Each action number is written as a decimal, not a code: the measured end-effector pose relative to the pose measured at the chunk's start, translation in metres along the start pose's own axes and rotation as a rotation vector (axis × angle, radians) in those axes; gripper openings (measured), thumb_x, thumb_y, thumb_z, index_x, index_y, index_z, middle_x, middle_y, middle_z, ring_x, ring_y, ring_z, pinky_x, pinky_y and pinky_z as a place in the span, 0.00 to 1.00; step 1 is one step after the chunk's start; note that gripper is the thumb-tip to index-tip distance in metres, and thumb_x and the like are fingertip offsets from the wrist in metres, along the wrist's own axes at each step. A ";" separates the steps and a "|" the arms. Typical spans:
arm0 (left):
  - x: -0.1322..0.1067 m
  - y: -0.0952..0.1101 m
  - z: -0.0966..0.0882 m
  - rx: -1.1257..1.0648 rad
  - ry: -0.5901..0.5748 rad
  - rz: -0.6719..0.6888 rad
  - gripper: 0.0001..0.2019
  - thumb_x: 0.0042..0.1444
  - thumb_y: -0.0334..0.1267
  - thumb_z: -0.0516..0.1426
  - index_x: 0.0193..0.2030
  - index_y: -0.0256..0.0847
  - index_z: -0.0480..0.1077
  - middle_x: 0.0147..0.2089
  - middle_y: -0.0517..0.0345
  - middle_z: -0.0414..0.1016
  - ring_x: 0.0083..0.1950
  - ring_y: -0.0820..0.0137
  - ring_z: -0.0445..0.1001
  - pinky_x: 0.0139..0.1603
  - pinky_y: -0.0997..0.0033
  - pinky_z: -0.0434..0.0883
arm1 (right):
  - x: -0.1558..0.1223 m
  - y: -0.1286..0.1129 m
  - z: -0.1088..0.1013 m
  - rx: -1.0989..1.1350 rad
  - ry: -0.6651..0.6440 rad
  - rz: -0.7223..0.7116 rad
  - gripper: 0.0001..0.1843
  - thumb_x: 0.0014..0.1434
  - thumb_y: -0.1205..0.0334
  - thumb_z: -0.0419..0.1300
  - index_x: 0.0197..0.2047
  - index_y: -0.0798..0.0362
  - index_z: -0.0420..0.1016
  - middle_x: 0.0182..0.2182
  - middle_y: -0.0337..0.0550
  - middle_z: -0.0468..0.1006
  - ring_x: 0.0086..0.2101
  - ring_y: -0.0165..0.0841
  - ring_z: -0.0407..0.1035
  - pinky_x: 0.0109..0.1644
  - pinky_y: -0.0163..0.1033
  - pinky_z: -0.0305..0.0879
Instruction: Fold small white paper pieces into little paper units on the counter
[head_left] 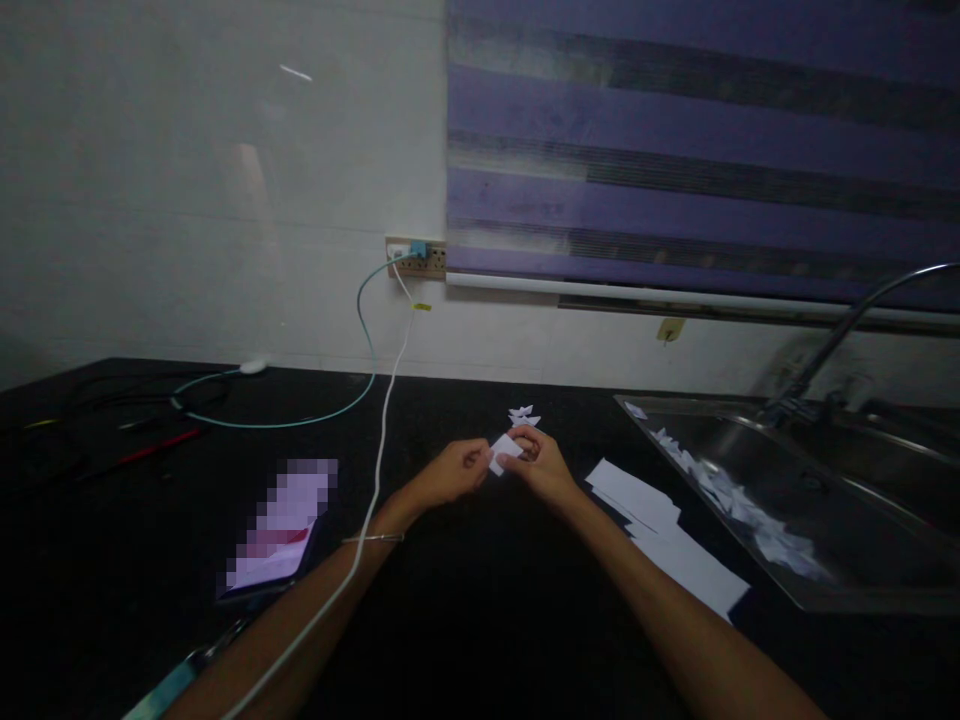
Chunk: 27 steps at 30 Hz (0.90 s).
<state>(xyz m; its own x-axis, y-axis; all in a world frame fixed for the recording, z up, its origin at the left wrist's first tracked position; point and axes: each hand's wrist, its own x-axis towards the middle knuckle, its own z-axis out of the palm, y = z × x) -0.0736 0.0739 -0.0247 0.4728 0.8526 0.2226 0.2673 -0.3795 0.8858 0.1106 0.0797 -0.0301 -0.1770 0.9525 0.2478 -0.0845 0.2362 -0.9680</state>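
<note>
A small folded piece of white paper (505, 453) is held up between my two hands over the dark countertop. My left hand (456, 472) pinches its left corner with curled fingers. On the other side, my right hand (541, 460) grips it with the thumb on the front face. Just behind the right fingers stand small folded paper boats (520, 411), partly hidden by that hand. Loose sheets of white paper (660, 530) lie overlapping to the right of my right forearm.
A steel sink (780, 500) with a curved faucet (840, 330) is at the right; many folded white papers (742, 505) lie along its left edge. A phone (281, 530) rests at the left. A white cable (385, 420) runs from the wall socket (427, 262) across my left forearm.
</note>
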 end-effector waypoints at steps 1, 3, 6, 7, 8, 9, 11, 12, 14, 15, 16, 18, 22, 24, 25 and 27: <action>0.000 0.001 0.000 -0.014 -0.008 -0.004 0.21 0.62 0.54 0.49 0.30 0.37 0.65 0.23 0.63 0.65 0.24 0.75 0.63 0.25 0.76 0.59 | 0.000 -0.002 0.000 -0.018 0.018 0.003 0.19 0.40 0.61 0.72 0.35 0.52 0.72 0.27 0.39 0.80 0.27 0.35 0.75 0.33 0.38 0.70; 0.001 0.002 -0.002 -0.028 -0.038 -0.017 0.23 0.60 0.57 0.50 0.28 0.37 0.65 0.22 0.63 0.64 0.23 0.76 0.62 0.25 0.76 0.58 | -0.001 -0.006 0.001 -0.061 0.054 0.007 0.17 0.41 0.59 0.72 0.34 0.53 0.74 0.27 0.41 0.81 0.27 0.37 0.75 0.32 0.39 0.69; 0.003 0.000 -0.003 -0.050 -0.094 -0.055 0.30 0.61 0.60 0.46 0.20 0.37 0.63 0.17 0.62 0.62 0.19 0.76 0.59 0.25 0.74 0.58 | -0.002 -0.011 0.003 -0.105 0.096 0.003 0.14 0.43 0.58 0.71 0.33 0.54 0.77 0.28 0.45 0.82 0.28 0.40 0.76 0.33 0.41 0.70; 0.004 -0.001 -0.004 -0.072 -0.108 -0.070 0.32 0.62 0.61 0.43 0.18 0.38 0.61 0.16 0.62 0.61 0.18 0.77 0.59 0.25 0.74 0.58 | -0.002 -0.013 0.004 -0.119 0.109 0.000 0.13 0.44 0.58 0.71 0.33 0.54 0.77 0.28 0.46 0.82 0.29 0.40 0.76 0.33 0.41 0.70; 0.004 -0.002 -0.004 -0.101 -0.117 -0.085 0.33 0.62 0.62 0.41 0.17 0.38 0.61 0.14 0.62 0.60 0.18 0.77 0.58 0.25 0.74 0.58 | -0.003 -0.014 0.005 -0.140 0.117 -0.007 0.12 0.45 0.59 0.70 0.33 0.54 0.78 0.27 0.46 0.82 0.29 0.41 0.77 0.33 0.41 0.70; 0.004 -0.003 -0.005 -0.132 -0.125 -0.098 0.34 0.62 0.62 0.39 0.17 0.39 0.60 0.14 0.62 0.59 0.17 0.77 0.57 0.24 0.74 0.57 | -0.005 -0.015 0.006 -0.171 0.123 -0.025 0.11 0.46 0.59 0.70 0.32 0.54 0.78 0.27 0.45 0.82 0.29 0.41 0.77 0.33 0.42 0.70; 0.005 -0.005 -0.006 -0.162 -0.132 -0.109 0.34 0.62 0.62 0.38 0.18 0.38 0.62 0.14 0.62 0.60 0.17 0.76 0.57 0.23 0.74 0.56 | -0.008 -0.015 0.009 -0.257 0.114 -0.100 0.09 0.48 0.58 0.68 0.32 0.53 0.79 0.28 0.45 0.82 0.30 0.41 0.77 0.35 0.42 0.71; 0.006 -0.006 -0.007 -0.165 -0.130 -0.109 0.34 0.62 0.62 0.38 0.19 0.38 0.64 0.14 0.61 0.61 0.17 0.76 0.58 0.22 0.74 0.56 | -0.009 -0.015 0.010 -0.303 0.097 -0.152 0.08 0.50 0.58 0.67 0.33 0.52 0.79 0.30 0.44 0.82 0.32 0.40 0.77 0.38 0.43 0.71; 0.008 -0.007 -0.008 -0.180 -0.111 -0.108 0.33 0.61 0.62 0.41 0.21 0.36 0.67 0.16 0.60 0.64 0.18 0.77 0.58 0.21 0.75 0.55 | -0.012 -0.015 0.012 -0.386 0.042 -0.260 0.08 0.53 0.60 0.64 0.38 0.52 0.79 0.34 0.44 0.82 0.36 0.39 0.76 0.43 0.44 0.71; 0.010 -0.008 -0.009 -0.203 -0.096 -0.105 0.32 0.61 0.62 0.43 0.24 0.35 0.69 0.17 0.60 0.65 0.17 0.77 0.58 0.21 0.75 0.54 | -0.014 -0.015 0.012 -0.419 0.017 -0.303 0.10 0.54 0.62 0.63 0.41 0.51 0.79 0.37 0.44 0.81 0.39 0.39 0.76 0.47 0.45 0.70; 0.011 -0.009 -0.009 -0.237 -0.079 -0.098 0.30 0.60 0.61 0.46 0.27 0.34 0.70 0.17 0.61 0.65 0.17 0.77 0.58 0.21 0.76 0.54 | -0.014 -0.015 0.011 -0.442 -0.004 -0.336 0.13 0.54 0.65 0.62 0.44 0.51 0.78 0.40 0.45 0.81 0.42 0.39 0.75 0.50 0.46 0.69; 0.013 -0.012 -0.009 -0.309 -0.056 -0.072 0.27 0.58 0.60 0.49 0.32 0.34 0.71 0.17 0.64 0.64 0.17 0.77 0.58 0.20 0.76 0.54 | -0.015 -0.014 0.010 -0.440 -0.031 -0.371 0.20 0.52 0.69 0.60 0.50 0.50 0.74 0.46 0.45 0.78 0.47 0.38 0.72 0.55 0.46 0.65; 0.014 -0.021 -0.007 -0.317 -0.069 -0.011 0.27 0.58 0.61 0.49 0.28 0.34 0.67 0.17 0.63 0.63 0.17 0.78 0.57 0.20 0.76 0.54 | -0.013 -0.012 0.008 -0.319 -0.068 -0.318 0.26 0.52 0.70 0.58 0.56 0.48 0.68 0.53 0.46 0.72 0.52 0.38 0.67 0.54 0.44 0.66; 0.013 -0.023 -0.006 -0.270 -0.082 0.004 0.28 0.60 0.61 0.47 0.28 0.35 0.66 0.18 0.63 0.63 0.18 0.78 0.58 0.21 0.76 0.56 | -0.010 -0.009 0.008 -0.273 -0.048 -0.248 0.23 0.53 0.65 0.59 0.54 0.48 0.70 0.52 0.46 0.72 0.51 0.39 0.67 0.51 0.43 0.66; 0.012 -0.023 -0.005 -0.245 -0.085 0.006 0.28 0.60 0.60 0.46 0.28 0.35 0.66 0.18 0.63 0.64 0.18 0.77 0.59 0.22 0.76 0.57 | -0.009 -0.008 0.007 -0.247 -0.038 -0.213 0.21 0.53 0.63 0.60 0.52 0.49 0.71 0.50 0.46 0.72 0.50 0.39 0.67 0.51 0.43 0.66; 0.010 -0.022 -0.004 -0.194 -0.083 0.003 0.28 0.61 0.61 0.45 0.28 0.36 0.65 0.19 0.62 0.63 0.19 0.76 0.60 0.24 0.75 0.59 | -0.006 -0.006 0.006 -0.166 -0.043 -0.147 0.18 0.53 0.60 0.61 0.49 0.50 0.73 0.47 0.45 0.74 0.48 0.39 0.68 0.50 0.43 0.66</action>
<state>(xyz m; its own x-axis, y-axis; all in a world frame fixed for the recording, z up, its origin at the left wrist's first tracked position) -0.0780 0.0920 -0.0400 0.5426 0.8163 0.1979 0.1032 -0.2986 0.9488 0.1062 0.0715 -0.0258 -0.2170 0.8971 0.3849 0.0495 0.4039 -0.9135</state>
